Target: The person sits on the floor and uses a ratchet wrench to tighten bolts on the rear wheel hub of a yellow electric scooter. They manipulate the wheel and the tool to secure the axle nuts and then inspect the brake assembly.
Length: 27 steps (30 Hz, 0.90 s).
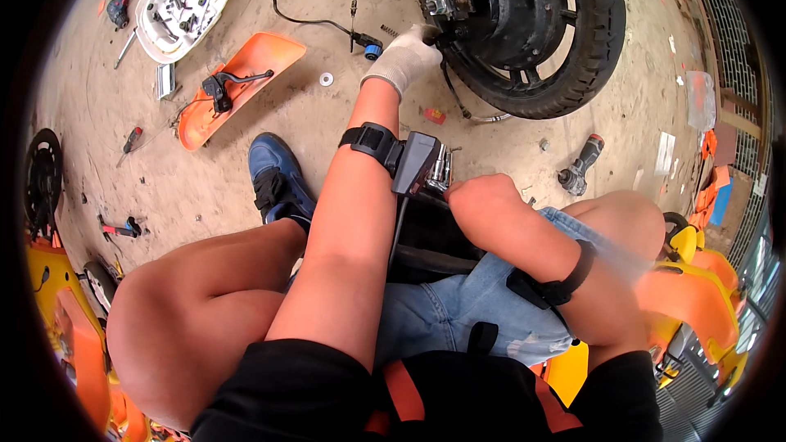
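Observation:
My left hand [405, 59], in a pale knit glove, reaches forward to the hub side of a black motor wheel [602, 41] with a knobbly tyre. Its fingers are closed at a dark part beside the axle; what they grip is hidden. Bare and bent inward, my right hand [485, 196] is over my lap with its fingers curled and mostly out of sight. Its fingertips meet a cluster of shiny metal sockets or bits [442, 168], next to the grey box [417, 164] by my left forearm. A blue-capped cable end [372, 51] lies left of the glove.
An orange curved panel [237, 90] carries a black brake lever [219, 92]. Behind it, a white tray [147, 37] holds small parts. A cordless driver [581, 165] lies at right, a washer [326, 79] and screwdriver [132, 141] at left. Yellow-orange bodywork [696, 299] flanks me.

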Each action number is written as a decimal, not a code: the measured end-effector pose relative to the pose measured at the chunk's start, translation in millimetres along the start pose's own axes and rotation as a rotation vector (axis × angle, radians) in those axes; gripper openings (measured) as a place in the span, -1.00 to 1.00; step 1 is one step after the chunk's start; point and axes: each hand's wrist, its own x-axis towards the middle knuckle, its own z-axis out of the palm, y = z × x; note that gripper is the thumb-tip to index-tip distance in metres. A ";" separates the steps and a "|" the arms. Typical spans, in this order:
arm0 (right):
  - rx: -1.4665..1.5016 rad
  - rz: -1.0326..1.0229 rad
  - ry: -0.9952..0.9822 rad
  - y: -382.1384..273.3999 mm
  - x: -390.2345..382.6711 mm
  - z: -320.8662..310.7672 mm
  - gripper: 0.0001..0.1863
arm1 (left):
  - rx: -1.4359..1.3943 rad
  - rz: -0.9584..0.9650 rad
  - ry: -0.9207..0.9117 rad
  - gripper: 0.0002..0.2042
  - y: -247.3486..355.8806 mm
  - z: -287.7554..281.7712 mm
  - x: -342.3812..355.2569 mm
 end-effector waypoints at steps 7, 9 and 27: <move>-0.011 0.000 -0.019 0.4 -0.1 0.2 -0.79 | 0.121 0.041 0.075 -0.43 32.0 5.9 -15.9; -0.015 0.010 -0.038 -0.5 0.1 -0.7 -0.79 | 0.092 0.059 0.112 -0.42 31.2 9.4 -12.9; -0.005 -0.046 0.054 3.1 0.6 5.2 -0.87 | -0.304 0.072 -0.234 -0.85 -2.8 -27.9 -27.0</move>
